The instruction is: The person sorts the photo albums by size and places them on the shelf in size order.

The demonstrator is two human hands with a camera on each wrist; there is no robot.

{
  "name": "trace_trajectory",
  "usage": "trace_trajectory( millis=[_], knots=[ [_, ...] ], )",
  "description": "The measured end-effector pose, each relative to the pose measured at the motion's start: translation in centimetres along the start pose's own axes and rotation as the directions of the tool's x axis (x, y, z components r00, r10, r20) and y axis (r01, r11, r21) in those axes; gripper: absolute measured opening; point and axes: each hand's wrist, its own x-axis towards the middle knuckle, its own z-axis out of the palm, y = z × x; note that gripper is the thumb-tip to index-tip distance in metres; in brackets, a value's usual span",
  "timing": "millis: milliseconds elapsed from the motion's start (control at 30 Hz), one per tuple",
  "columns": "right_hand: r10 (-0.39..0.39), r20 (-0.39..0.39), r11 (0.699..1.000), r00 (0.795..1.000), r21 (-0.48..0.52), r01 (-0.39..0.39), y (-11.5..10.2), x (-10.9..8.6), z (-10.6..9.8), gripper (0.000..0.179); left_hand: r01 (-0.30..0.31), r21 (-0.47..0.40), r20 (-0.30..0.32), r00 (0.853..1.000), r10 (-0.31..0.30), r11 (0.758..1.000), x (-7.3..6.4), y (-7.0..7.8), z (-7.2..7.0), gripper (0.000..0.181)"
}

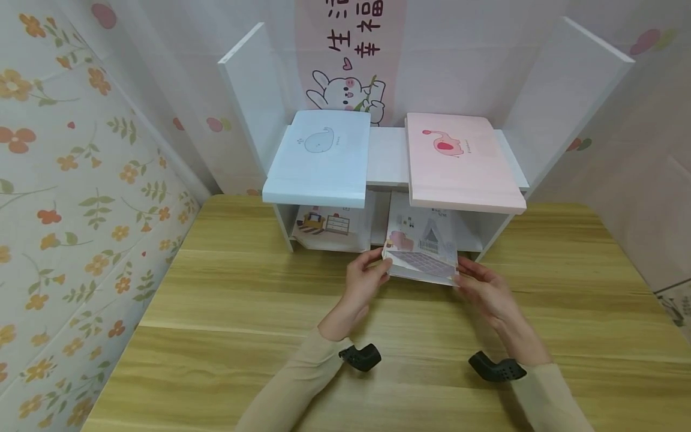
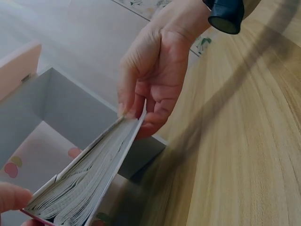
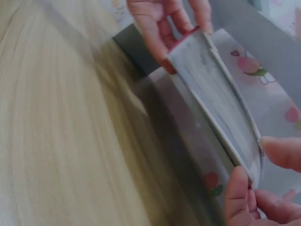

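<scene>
My left hand (image 1: 363,282) and right hand (image 1: 488,291) grip opposite sides of a thick book (image 1: 422,243) at its near corners. Its pale cover shows a pink armchair, a tent shape and a purple grid. Part of the book lies inside the lower right compartment of a white shelf (image 1: 387,157); the near end sticks out over the table. Many page edges show along the book (image 2: 89,176) in the left wrist view, with thumb and fingers pinching both ends. In the right wrist view a red edge marks the end of the book (image 3: 216,89) by the left hand.
A light blue book (image 1: 318,159) with a whale and a pink book (image 1: 459,159) with an elephant lie on the shelf's upper board, overhanging its front. Another illustrated book (image 1: 335,231) lies in the lower left compartment. Tall white side panels (image 1: 254,96) flank the shelf on a wooden table (image 1: 216,336).
</scene>
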Motion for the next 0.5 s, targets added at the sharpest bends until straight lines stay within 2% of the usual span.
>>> trace_trajectory(
  millis=[233, 300, 433, 500],
  knots=[
    [0.035, -0.112, 0.999, 0.993, 0.028, -0.032, 0.0, 0.7, 0.7, 0.062, 0.005, -0.045, -0.03, 1.0, -0.006, 0.999, 0.3, -0.2, 0.3, 0.035],
    [0.045, -0.142, 0.999, 0.989, 0.037, -0.04, 0.0, 0.9, 0.9, 0.053, 0.014, -0.056, -0.028, 0.999, -0.016, 0.998, 0.4, -0.2, 0.3, 0.037],
    [0.061, -0.197, 0.994, 0.979, 0.099, -0.043, 0.1, 1.0, 1.1, 0.018, 0.031, -0.037, 0.006, 0.999, -0.031, 0.999, 0.5, -0.2, 0.3, 0.043],
    [0.064, -0.215, 0.989, 0.974, 0.145, -0.033, 0.1, 1.1, 1.2, 0.017, 0.042, -0.03, 0.031, 0.999, -0.041, 0.999, 0.5, -0.1, 0.3, 0.046]
  ],
)
